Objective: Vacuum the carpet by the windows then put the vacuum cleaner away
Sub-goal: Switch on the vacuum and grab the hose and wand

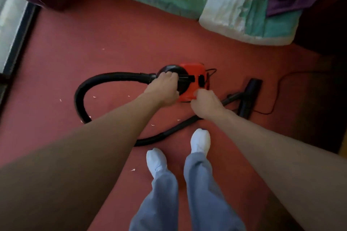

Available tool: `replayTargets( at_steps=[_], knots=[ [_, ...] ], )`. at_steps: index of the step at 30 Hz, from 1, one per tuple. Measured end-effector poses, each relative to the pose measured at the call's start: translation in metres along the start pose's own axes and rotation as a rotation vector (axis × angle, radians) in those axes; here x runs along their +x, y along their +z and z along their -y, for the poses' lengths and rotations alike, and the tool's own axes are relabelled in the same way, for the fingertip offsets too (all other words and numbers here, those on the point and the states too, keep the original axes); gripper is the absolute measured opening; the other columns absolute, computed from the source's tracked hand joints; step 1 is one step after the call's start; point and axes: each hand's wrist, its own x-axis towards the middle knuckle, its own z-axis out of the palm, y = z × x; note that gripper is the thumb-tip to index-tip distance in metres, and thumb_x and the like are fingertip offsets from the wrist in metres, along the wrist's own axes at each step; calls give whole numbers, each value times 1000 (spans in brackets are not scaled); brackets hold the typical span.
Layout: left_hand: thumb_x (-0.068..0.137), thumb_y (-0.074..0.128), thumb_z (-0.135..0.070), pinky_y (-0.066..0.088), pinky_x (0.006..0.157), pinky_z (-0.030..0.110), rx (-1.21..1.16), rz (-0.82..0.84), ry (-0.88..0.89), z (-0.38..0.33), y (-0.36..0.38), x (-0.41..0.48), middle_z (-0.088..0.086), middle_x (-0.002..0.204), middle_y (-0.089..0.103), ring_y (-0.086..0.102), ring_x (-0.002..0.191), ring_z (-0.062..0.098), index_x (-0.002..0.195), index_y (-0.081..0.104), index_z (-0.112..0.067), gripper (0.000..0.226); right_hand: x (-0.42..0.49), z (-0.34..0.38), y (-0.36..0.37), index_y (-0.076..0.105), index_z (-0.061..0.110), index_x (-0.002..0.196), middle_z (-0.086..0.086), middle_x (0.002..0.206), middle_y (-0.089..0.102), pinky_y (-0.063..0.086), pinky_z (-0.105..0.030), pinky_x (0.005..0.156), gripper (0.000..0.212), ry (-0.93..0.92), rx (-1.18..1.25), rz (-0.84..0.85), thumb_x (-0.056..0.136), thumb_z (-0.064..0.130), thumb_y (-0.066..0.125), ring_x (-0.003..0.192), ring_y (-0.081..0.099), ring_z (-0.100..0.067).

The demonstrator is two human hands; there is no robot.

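Sitting on flat red carpet [112,43], the boxy red plastic vacuum cleaner [194,72] has the left hand [164,87] curled round its black domed cap; the right hand [204,104] curls its fingers at the near red edge, grip impossible to tell. Its ribbed black hose [78,97] loops leftward toward the window frame [20,39]. Bare carpet stretches beyond to soft plastic-wrapped bundles [234,18].

Both bare arms reach forward and down, nearly straight, and draw close together at the wrists. The left hand [163,88] lies knuckles up, fingers curled over the black top handle [185,77] of the boxy red plastic vacuum cleaner [195,69]. The right hand [205,104], just beside it, is curled against the cleaner's near edge; whether it grips anything cannot be told.
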Motion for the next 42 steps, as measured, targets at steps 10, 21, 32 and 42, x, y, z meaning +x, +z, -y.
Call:
replayTargets(
  at_steps=[10, 21, 32, 42],
  knots=[
    [102, 41, -41, 20, 114, 45, 206, -145, 160, 34, 109, 129, 13, 145, 39, 35, 134, 31, 151, 26, -9, 60, 141, -50, 67, 35, 2, 144, -16, 142, 45, 40, -34, 100, 58, 117, 242, -227, 89, 11, 49, 130, 45, -33],
    [103, 31, -45, 23, 106, 46, 211, -268, 114, 32, 128, 141, 9, 123, 44, 39, 116, 27, 127, 44, -12, 43, 162, -51, 92, 17, -6, 150, -20, 150, 33, 26, -34, 112, 68, 38, 171, -291, 93, 14, 49, 139, 27, -33],
    [102, 34, -44, 23, 104, 47, 242, -302, 133, 33, 131, 142, 12, 123, 45, 39, 115, 29, 129, 44, -10, 44, 168, -51, 106, 24, -2, 150, -17, 145, 41, 36, -33, 104, 72, 78, 210, -398, 91, 25, 55, 131, 44, -30],
    [86, 50, -19, 27, 107, 42, 109, -294, 139, 33, 114, 116, 16, 132, 43, 40, 120, 34, 142, 38, -5, 58, 133, -71, 59, 64, 8, 121, -16, 117, 68, 51, -40, 97, 41, 93, 225, -309, 85, 10, 46, 113, 61, -35]
  ],
)
